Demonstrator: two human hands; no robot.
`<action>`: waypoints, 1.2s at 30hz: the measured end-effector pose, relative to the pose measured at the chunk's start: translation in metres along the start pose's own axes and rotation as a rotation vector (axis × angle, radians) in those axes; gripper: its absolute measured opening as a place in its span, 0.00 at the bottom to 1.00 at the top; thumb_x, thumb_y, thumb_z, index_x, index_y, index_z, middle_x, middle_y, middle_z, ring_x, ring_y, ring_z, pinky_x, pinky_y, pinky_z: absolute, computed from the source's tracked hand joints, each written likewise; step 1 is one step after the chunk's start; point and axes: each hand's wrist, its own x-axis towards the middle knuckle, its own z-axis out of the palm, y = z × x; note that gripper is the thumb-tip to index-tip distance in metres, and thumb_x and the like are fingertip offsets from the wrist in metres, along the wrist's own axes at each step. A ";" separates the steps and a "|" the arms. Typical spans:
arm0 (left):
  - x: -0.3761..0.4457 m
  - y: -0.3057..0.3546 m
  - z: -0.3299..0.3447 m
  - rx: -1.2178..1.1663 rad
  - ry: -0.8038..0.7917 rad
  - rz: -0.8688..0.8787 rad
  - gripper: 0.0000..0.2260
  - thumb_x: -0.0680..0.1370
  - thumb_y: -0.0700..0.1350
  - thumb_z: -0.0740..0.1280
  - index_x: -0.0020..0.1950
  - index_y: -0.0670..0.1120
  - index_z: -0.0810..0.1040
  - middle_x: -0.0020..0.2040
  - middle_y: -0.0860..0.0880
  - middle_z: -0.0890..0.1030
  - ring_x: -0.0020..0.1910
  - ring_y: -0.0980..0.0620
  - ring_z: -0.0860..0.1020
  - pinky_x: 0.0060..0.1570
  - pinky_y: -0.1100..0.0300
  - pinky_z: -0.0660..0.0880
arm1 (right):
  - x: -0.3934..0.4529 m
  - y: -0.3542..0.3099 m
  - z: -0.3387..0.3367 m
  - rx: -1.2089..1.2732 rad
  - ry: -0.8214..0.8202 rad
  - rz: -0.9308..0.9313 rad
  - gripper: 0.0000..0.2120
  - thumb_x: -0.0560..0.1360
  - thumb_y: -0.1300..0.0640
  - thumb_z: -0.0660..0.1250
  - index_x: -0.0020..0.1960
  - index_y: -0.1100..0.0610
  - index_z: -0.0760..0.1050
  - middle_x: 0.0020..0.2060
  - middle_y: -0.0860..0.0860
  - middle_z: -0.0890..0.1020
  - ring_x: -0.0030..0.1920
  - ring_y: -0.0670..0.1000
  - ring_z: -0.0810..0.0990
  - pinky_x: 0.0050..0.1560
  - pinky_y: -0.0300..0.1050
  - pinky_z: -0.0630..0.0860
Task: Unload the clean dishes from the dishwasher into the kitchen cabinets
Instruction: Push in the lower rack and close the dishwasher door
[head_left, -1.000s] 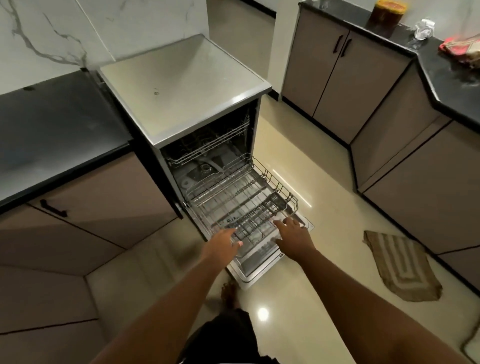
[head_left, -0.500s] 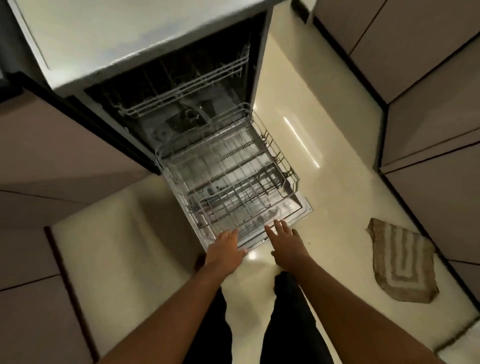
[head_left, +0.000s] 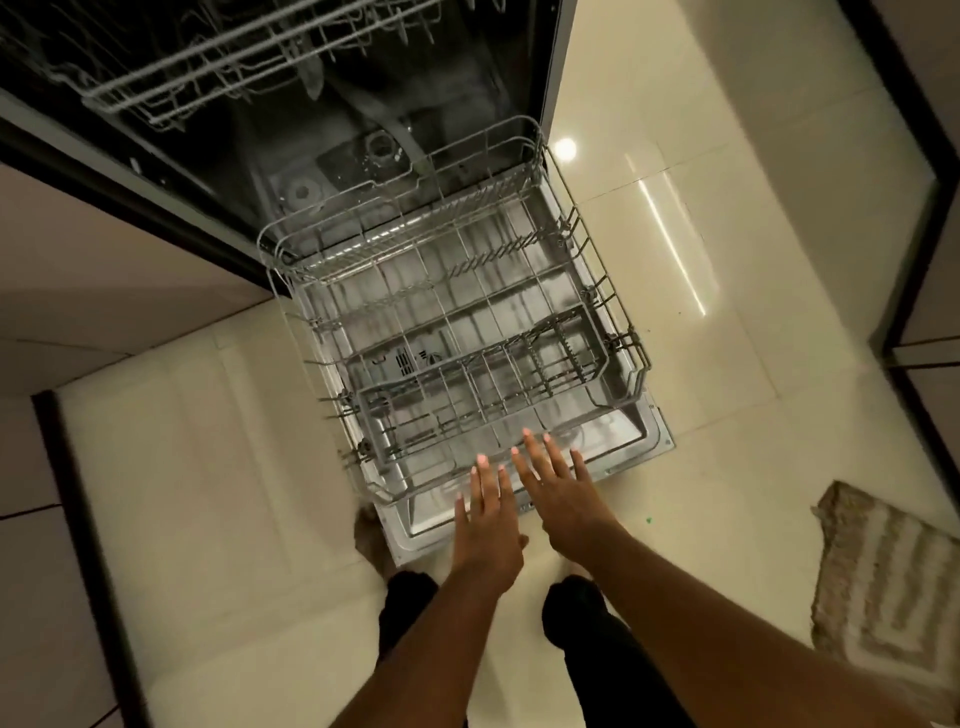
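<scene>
Dishwasher's grey wire lower rack (head_left: 457, 332) pulled out over open door, no dishes visible; left hand (head_left: 485, 514) and right hand (head_left: 563, 493), fingers straight and apart, at near rim; unloading apparently done.

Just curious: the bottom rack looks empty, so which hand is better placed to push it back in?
Probably the right hand: its straight fingers already lie over the rack's front rim; the left hand sits just short.

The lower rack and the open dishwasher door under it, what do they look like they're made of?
Lower rack: thin wire in a grid, matte grey, probably coated metal. Dishwasher door: inner face looks like stainless steel, a bright, reflective pressed panel. Neither is certain from looks alone.
</scene>
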 end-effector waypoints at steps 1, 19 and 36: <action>0.004 0.001 0.006 0.015 0.002 -0.005 0.44 0.79 0.55 0.64 0.77 0.42 0.33 0.73 0.40 0.25 0.76 0.41 0.31 0.77 0.44 0.42 | 0.003 0.000 0.006 -0.011 -0.001 -0.003 0.51 0.77 0.50 0.67 0.78 0.58 0.29 0.74 0.61 0.26 0.77 0.64 0.31 0.76 0.65 0.39; 0.087 -0.055 -0.050 0.107 0.216 0.048 0.46 0.77 0.57 0.66 0.77 0.38 0.37 0.76 0.41 0.30 0.77 0.43 0.34 0.76 0.44 0.39 | 0.091 0.001 -0.056 0.059 0.098 0.049 0.57 0.72 0.39 0.69 0.77 0.50 0.26 0.74 0.57 0.23 0.75 0.62 0.25 0.76 0.65 0.36; 0.201 -0.119 -0.233 0.269 0.247 0.079 0.43 0.79 0.52 0.63 0.78 0.41 0.35 0.76 0.40 0.30 0.77 0.44 0.32 0.75 0.40 0.41 | 0.246 0.014 -0.206 0.013 0.256 0.054 0.57 0.69 0.36 0.71 0.80 0.48 0.33 0.77 0.57 0.30 0.78 0.62 0.33 0.77 0.66 0.39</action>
